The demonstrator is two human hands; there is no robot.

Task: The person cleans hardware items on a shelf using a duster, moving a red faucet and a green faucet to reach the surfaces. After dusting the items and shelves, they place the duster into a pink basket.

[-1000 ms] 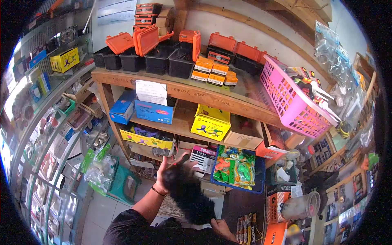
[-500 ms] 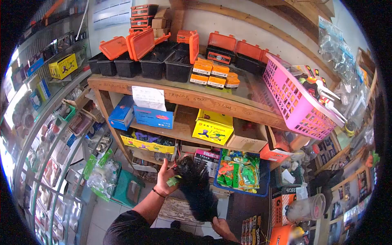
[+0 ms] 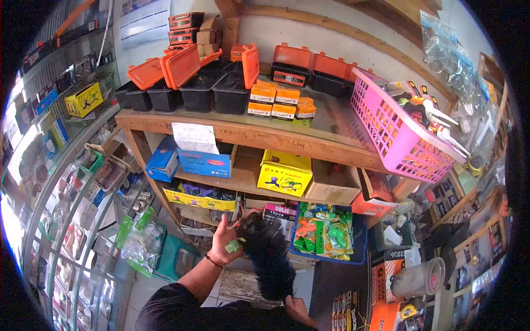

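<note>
A dark, fluffy duster (image 3: pixel 268 259) hangs slantwise at the lower middle, in front of the lower shelf. My left hand (image 3: pixel 225 243) is at its upper end, with a pale green piece at the palm; how its fingers close there is partly hidden. My right hand (image 3: pixel 298 309) pinches the lower end of the duster. Just behind the duster stand a pink and black box (image 3: pixel 274 212) and a blue tray (image 3: pixel 358 237) with green and orange packets (image 3: pixel 323 231).
A wooden shelf (image 3: pixel 248 132) carries black bins (image 3: pixel 231 94) with orange lids, small orange boxes (image 3: pixel 284 95) and a pink basket (image 3: pixel 386 127). Yellow box (image 3: pixel 284 172) and blue box (image 3: pixel 204 163) sit below. Glass shelving (image 3: pixel 72 231) lines the left; a clear jar (image 3: pixel 419 278) stands right.
The view has shifted slightly, so the shelf's top lies a little further left and lower. Both hands remain at the duster, whose lower end has moved slightly.
</note>
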